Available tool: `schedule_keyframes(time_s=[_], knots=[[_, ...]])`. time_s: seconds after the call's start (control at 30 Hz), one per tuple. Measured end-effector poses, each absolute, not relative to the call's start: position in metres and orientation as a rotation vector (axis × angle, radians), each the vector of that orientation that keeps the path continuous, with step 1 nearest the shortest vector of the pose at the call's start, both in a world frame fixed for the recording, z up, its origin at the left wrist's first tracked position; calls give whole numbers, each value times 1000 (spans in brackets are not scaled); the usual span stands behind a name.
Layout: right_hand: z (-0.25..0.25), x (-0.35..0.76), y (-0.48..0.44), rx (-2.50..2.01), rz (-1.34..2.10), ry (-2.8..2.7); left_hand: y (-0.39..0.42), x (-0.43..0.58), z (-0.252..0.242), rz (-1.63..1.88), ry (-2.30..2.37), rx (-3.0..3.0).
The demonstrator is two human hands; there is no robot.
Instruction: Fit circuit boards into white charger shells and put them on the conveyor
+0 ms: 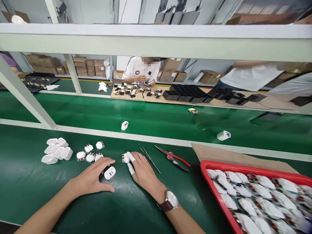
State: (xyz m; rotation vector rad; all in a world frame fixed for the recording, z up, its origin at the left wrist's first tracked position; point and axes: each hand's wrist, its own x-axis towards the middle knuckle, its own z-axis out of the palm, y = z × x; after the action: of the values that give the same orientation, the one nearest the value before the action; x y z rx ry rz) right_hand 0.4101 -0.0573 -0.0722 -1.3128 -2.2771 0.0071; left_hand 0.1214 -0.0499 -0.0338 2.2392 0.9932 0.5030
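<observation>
My left hand (94,177) is spread open around a white charger housing (110,173), whose two port slots face up. The fingers and thumb stand apart on either side of it, and I cannot tell whether the palm touches it. With white covers on two fingertips, my right hand (143,172) grips a small circuit board (125,158) topped with a white lump. Several similar circuit boards (90,158) lie beyond my left hand. Farther left, open white shells (58,151) are grouped together. Just right of my right hand are metal tweezers (150,160).
Red-handled pliers (172,158) lie right of the tweezers. A red tray (207,165) full of white-topped boards fills the right front. Two white housings (124,125) (223,135) rest on the green belt (156,120). Across it, a person (142,73) handles small parts near black trays (186,93).
</observation>
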Motion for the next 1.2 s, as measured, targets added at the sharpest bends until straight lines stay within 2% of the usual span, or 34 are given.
schedule_keyframes(time_s=[0.13, 0.4, 0.57, 0.9, 1.2], knots=[[-68, 409, -58, -1264, 54, -2193, -53, 124, -40, 436, 913, 2111], [-38, 394, -90, -993, 262, -2100, -56, 131, -61, 598, 948, 2168], [-37, 387, -98, -974, 145, -2236, -58, 133, -63, 695, 867, 2228], [-39, 385, -101, -982, 50, -2297, -60, 135, -61, 649, 841, 2244], [-44, 385, -102, -946, 87, -2331, -61, 136, -64, 620, 839, 2246]])
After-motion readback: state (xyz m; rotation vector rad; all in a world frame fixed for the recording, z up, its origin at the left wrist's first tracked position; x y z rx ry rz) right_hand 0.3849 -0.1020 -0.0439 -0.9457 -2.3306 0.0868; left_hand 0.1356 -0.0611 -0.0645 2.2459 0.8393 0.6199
